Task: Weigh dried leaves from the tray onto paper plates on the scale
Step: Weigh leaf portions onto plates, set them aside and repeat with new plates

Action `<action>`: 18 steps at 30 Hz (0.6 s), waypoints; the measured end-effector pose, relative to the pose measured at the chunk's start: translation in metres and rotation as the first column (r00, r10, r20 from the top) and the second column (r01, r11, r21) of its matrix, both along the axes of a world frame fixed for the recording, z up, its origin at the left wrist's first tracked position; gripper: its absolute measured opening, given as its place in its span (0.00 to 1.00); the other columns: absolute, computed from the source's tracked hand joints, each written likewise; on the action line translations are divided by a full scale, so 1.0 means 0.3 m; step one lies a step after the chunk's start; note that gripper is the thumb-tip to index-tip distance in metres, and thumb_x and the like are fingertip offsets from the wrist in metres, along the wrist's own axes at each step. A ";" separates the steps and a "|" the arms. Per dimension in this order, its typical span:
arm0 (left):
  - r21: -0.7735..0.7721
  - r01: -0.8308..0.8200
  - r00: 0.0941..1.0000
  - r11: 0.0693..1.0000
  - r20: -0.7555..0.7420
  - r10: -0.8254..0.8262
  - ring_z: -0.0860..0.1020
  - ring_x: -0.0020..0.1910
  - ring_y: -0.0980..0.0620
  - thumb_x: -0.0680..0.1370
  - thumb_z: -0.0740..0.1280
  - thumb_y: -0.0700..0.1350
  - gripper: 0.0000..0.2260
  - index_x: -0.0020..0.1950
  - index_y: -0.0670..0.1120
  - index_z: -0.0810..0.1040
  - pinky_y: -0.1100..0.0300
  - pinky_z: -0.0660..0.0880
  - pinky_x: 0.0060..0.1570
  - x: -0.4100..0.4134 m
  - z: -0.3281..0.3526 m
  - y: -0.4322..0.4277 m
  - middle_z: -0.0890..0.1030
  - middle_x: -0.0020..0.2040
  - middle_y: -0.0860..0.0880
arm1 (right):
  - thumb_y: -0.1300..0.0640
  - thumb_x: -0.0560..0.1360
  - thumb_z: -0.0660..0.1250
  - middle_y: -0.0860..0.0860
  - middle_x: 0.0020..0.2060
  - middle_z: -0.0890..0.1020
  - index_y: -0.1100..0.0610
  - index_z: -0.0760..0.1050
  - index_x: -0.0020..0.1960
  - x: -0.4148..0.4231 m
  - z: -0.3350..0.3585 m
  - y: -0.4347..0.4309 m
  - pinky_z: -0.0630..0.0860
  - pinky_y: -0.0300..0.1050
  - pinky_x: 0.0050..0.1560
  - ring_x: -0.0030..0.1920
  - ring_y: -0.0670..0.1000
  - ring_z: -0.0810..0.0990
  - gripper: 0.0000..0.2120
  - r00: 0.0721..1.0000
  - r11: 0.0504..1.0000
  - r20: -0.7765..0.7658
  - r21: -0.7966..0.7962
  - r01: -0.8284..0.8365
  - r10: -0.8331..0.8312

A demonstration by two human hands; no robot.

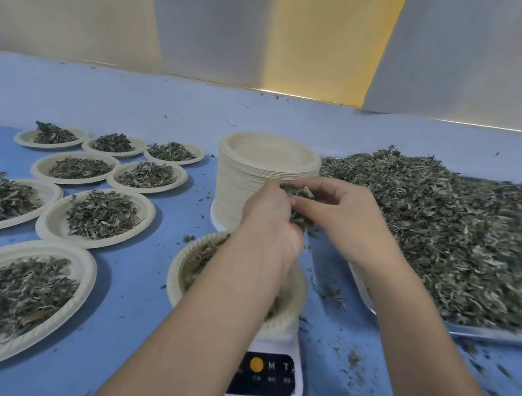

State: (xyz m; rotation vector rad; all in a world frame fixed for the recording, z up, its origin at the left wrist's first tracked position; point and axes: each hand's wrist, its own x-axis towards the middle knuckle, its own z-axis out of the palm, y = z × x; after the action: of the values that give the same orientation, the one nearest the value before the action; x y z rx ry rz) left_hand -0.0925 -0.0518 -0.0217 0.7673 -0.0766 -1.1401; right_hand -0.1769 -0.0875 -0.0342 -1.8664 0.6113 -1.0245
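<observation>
A white digital scale (267,390) stands at the bottom centre with a paper plate (179,273) on it. That plate holds some dried leaves and is mostly hidden by my left forearm. Above the plate, my left hand (270,218) and my right hand (339,216) meet, both closed around one clump of dried leaves (301,192). A metal tray (498,334) piled high with dried leaves (443,238) lies to the right.
A tall stack of empty paper plates (257,164) stands just behind my hands. Several filled paper plates (101,215) cover the left of the blue table. Loose leaf bits (352,358) lie scattered between scale and tray. A wall rises at the back.
</observation>
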 end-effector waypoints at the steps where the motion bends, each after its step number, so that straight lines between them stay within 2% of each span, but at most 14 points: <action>1: 0.013 0.012 1.000 1.000 0.012 -0.012 0.78 0.51 0.42 0.80 0.54 0.37 0.14 0.62 0.38 0.74 0.50 0.76 0.49 -0.033 0.002 -0.037 0.77 0.54 0.38 | 0.65 0.69 0.73 0.44 0.33 0.83 0.47 0.81 0.39 -0.030 0.001 -0.018 0.77 0.39 0.44 0.37 0.42 0.80 0.12 1.000 1.000 0.029 0.020 0.010 -0.011; 3: 0.055 0.030 0.999 0.998 0.032 -0.032 0.77 0.57 0.42 0.81 0.54 0.39 0.16 0.66 0.37 0.72 0.49 0.75 0.56 -0.102 -0.006 -0.114 0.76 0.61 0.39 | 0.67 0.70 0.72 0.43 0.33 0.84 0.50 0.82 0.41 -0.095 -0.005 -0.053 0.76 0.33 0.40 0.35 0.40 0.79 0.12 0.997 0.997 0.052 0.036 0.063 -0.065; 5: 0.109 0.060 0.997 0.992 0.035 -0.065 0.75 0.61 0.42 0.82 0.54 0.42 0.17 0.69 0.39 0.69 0.49 0.73 0.61 -0.171 -0.031 -0.186 0.74 0.65 0.39 | 0.67 0.71 0.71 0.44 0.34 0.84 0.50 0.82 0.42 -0.167 -0.029 -0.092 0.75 0.33 0.39 0.35 0.40 0.79 0.11 0.987 0.987 0.033 0.050 0.153 -0.155; 9: 0.259 0.193 0.977 0.946 0.036 -0.209 0.75 0.59 0.41 0.82 0.57 0.50 0.18 0.68 0.42 0.70 0.46 0.72 0.60 -0.290 -0.093 -0.266 0.75 0.63 0.41 | 0.66 0.71 0.71 0.47 0.33 0.82 0.55 0.82 0.44 -0.287 -0.099 -0.173 0.74 0.32 0.32 0.31 0.41 0.78 0.07 0.955 0.938 -0.052 0.183 0.296 -0.291; 10: 0.279 0.239 0.965 0.930 0.037 -0.259 0.74 0.60 0.42 0.81 0.57 0.52 0.19 0.68 0.43 0.69 0.47 0.72 0.60 -0.310 -0.106 -0.274 0.74 0.63 0.41 | 0.66 0.72 0.71 0.46 0.33 0.82 0.56 0.82 0.45 -0.306 -0.118 -0.191 0.75 0.32 0.34 0.31 0.40 0.79 0.07 0.942 0.918 -0.078 0.209 0.337 -0.327; 12: 0.284 0.329 0.936 0.901 0.031 -0.351 0.73 0.63 0.43 0.79 0.58 0.60 0.28 0.71 0.43 0.66 0.50 0.72 0.61 -0.336 -0.119 -0.272 0.72 0.67 0.42 | 0.64 0.72 0.71 0.49 0.39 0.84 0.57 0.82 0.50 -0.335 -0.159 -0.234 0.79 0.40 0.47 0.41 0.45 0.82 0.07 0.891 0.875 -0.175 0.184 0.448 -0.419; 14: 0.287 0.376 0.910 0.881 0.063 -0.409 0.63 0.72 0.45 0.76 0.56 0.67 0.37 0.76 0.44 0.58 0.51 0.63 0.70 -0.340 -0.115 -0.268 0.61 0.75 0.44 | 0.61 0.74 0.69 0.55 0.48 0.84 0.58 0.81 0.57 -0.349 -0.182 -0.260 0.77 0.49 0.55 0.47 0.52 0.81 0.12 0.831 0.842 -0.276 0.113 0.527 -0.483; 16: 0.266 0.399 0.893 0.878 0.105 -0.438 0.55 0.76 0.47 0.74 0.54 0.70 0.40 0.77 0.44 0.56 0.50 0.54 0.73 -0.332 -0.105 -0.267 0.54 0.77 0.47 | 0.59 0.75 0.67 0.55 0.56 0.82 0.58 0.78 0.63 -0.354 -0.184 -0.271 0.74 0.48 0.60 0.52 0.51 0.79 0.16 0.812 0.835 -0.305 0.085 0.543 -0.498; 18: 0.246 0.416 0.880 0.876 0.134 -0.456 0.54 0.76 0.48 0.74 0.53 0.70 0.40 0.76 0.44 0.57 0.49 0.52 0.74 -0.324 -0.095 -0.264 0.52 0.78 0.47 | 0.59 0.77 0.64 0.52 0.62 0.78 0.57 0.73 0.68 -0.353 -0.180 -0.275 0.69 0.49 0.67 0.61 0.51 0.76 0.19 0.826 0.837 -0.288 0.121 0.533 -0.484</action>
State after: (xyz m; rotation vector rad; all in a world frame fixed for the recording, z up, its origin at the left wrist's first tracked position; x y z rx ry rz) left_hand -0.1898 -0.1310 -0.0503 1.0829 -0.3063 -1.5213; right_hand -0.2828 -0.1700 -0.0882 -1.6969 1.3738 -1.0198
